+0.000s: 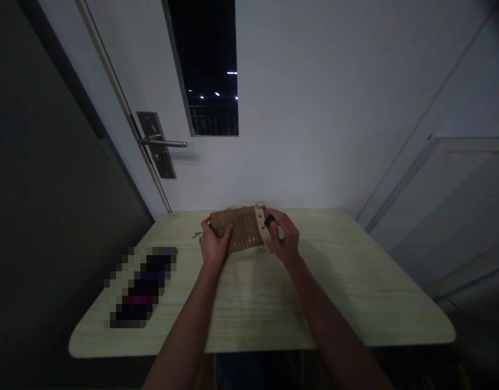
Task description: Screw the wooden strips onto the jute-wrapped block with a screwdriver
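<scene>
A brown, finely ribbed panel [243, 227] with dark and shiny marks is held tilted above the table, a pale strip with small holes [262, 225] along its right end. My left hand [215, 244] grips the panel's left side, thumb across its face and the other fingers mostly behind. Thin sticks or cords [197, 234] poke out beside that hand. At the pale strip, my right hand [286, 238] pinches a small black piece [269, 220] between thumb and fingers. What kind of thing the panel is, I cannot make out.
Under my forearms is a pale wood-grain table [257, 303] with rounded corners. A pixelated dark object [146, 287] lies at its left. Behind the table stands a white door [306, 135] with a metal lever handle [164, 143] and a narrow dark window [209, 65].
</scene>
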`<act>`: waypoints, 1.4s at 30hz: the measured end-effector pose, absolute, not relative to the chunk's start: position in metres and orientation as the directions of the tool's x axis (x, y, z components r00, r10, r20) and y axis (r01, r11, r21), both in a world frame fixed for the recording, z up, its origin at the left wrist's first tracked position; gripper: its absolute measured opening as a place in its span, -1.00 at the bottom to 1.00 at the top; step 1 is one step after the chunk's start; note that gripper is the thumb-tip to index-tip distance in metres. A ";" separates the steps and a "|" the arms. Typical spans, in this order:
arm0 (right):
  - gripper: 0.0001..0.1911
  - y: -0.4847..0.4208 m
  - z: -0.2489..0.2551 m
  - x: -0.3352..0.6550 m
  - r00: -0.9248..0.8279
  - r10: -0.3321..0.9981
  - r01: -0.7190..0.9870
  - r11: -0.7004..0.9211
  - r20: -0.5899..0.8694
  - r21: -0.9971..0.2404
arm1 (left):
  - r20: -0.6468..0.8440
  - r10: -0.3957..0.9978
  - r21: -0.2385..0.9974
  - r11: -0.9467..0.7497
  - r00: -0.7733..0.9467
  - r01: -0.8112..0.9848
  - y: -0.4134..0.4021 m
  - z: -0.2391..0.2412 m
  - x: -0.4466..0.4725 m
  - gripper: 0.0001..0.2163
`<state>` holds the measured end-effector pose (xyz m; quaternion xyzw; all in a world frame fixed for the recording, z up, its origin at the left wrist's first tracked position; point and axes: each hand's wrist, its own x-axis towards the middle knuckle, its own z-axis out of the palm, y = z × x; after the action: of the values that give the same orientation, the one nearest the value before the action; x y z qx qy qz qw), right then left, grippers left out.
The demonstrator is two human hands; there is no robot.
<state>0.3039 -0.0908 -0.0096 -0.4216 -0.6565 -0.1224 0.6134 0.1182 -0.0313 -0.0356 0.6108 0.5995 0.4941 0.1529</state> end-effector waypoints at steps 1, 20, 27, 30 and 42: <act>-0.62 -0.091 -0.010 0.304 0.106 0.405 0.704 0.614 0.908 -0.356 | 0.421 0.883 0.779 -0.236 -0.206 0.581 -0.031 -0.036 0.118 -0.40; -0.65 -0.094 -0.007 0.304 0.111 0.422 0.706 0.604 0.900 -0.371 | 0.426 0.879 0.774 -0.233 -0.213 0.589 -0.032 -0.035 0.118 -0.41; -0.76 -0.089 -0.012 0.305 0.207 0.416 0.730 0.537 0.885 -0.423 | 0.429 0.881 0.784 -0.252 -0.201 0.567 -0.031 -0.038 0.118 -0.42; -0.75 -0.091 -0.010 0.305 0.207 0.410 0.727 0.543 0.888 -0.420 | 0.424 0.882 0.780 -0.239 -0.207 0.579 -0.032 -0.036 0.118 -0.41; -0.71 -0.089 -0.010 0.306 0.220 0.419 0.703 0.557 0.881 -0.441 | 0.411 0.886 0.779 -0.218 -0.216 0.589 -0.031 -0.037 0.118 -0.39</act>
<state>0.3058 -0.0887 -0.0104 -0.4570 -0.6142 -0.1121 0.6336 0.1183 -0.0307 -0.0371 0.6074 0.6067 0.4898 0.1517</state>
